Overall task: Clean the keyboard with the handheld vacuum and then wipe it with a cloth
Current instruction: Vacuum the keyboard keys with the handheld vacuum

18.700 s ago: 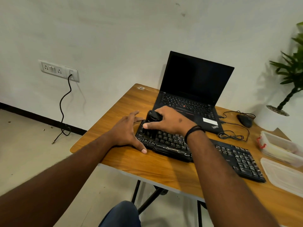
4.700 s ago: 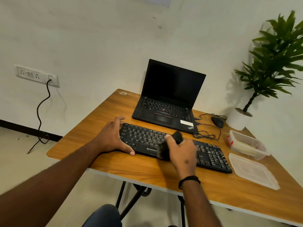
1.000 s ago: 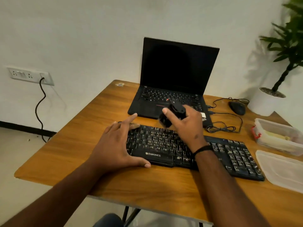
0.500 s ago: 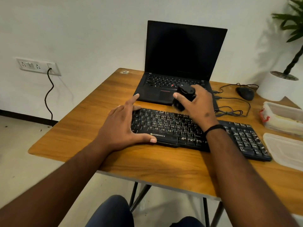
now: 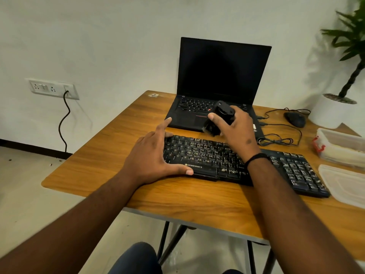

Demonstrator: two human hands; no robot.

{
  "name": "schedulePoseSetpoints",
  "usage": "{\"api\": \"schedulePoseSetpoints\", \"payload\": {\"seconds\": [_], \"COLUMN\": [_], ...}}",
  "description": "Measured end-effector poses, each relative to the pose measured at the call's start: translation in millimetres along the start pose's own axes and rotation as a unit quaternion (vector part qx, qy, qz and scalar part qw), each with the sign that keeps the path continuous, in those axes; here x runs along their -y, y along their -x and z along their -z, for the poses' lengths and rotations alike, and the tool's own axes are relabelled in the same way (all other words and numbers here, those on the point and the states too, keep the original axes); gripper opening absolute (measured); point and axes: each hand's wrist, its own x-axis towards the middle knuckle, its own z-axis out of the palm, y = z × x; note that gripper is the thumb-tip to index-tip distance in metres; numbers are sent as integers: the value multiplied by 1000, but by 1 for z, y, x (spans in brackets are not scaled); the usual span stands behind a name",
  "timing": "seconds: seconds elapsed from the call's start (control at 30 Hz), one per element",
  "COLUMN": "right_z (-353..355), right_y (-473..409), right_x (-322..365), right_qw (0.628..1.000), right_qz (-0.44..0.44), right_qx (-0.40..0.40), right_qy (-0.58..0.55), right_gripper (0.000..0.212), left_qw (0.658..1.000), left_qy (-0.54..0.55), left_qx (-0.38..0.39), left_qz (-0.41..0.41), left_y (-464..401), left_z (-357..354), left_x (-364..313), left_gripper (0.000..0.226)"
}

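Now the right hand (image 5: 238, 131) has lifted the handheld vacuum (image 5: 219, 119) a little higher than half a second ago; its fingers grip the black body, which hangs above the keyboard's (image 5: 207, 155) far edge, in front of the laptop (image 5: 217, 76). The left hand (image 5: 152, 157) stays flat and relaxed on the keyboard's left end, thumb along the near edge. The keyboard lies on the wooden table (image 5: 177, 198), under both hands.
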Motion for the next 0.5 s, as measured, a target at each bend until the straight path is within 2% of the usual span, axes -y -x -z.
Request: {"api": "schedulePoseSetpoints", "payload": {"seconds": [0.07, 0.13, 0.17, 0.23, 0.3, 0.4, 0.47, 0.5], "right_z": [-3, -7, -8, -12, -17, -19, -21, -23], "right_y": [0, -1, -1, -1, 1, -1, 0, 0], "right_x": [1, 3, 4, 6, 8, 8, 9, 10], "right_qw": [999, 998, 999, 999, 998, 998, 998, 997], "right_qz": [0, 15, 15, 5, 23, 40, 31, 32], "right_qx": [46, 21, 6, 30, 49, 4, 51, 69], "right_qy": [5, 54, 43, -17, 19, 46, -3, 11], "right_gripper": [23, 25, 25, 25, 28, 26, 29, 31], "left_qw": [1000, 1000, 1000, 1000, 1000, 1000, 1000, 1000], "left_qy": [0, 0, 2, 7, 7, 5, 5, 6], "left_qx": [-1, -2, -2, -4, -6, -4, -5, -5], "left_qz": [1, 2, 3, 3, 2, 4, 5, 4], "left_y": [0, -1, -1, -1, -1, -1, -1, -1], "left_z": [0, 0, 0, 0, 0, -1, -1, 0], "left_x": [0, 0, 0, -1, -1, -1, -1, 0], "left_gripper": [144, 144, 144, 145, 145, 145, 146, 146]}}
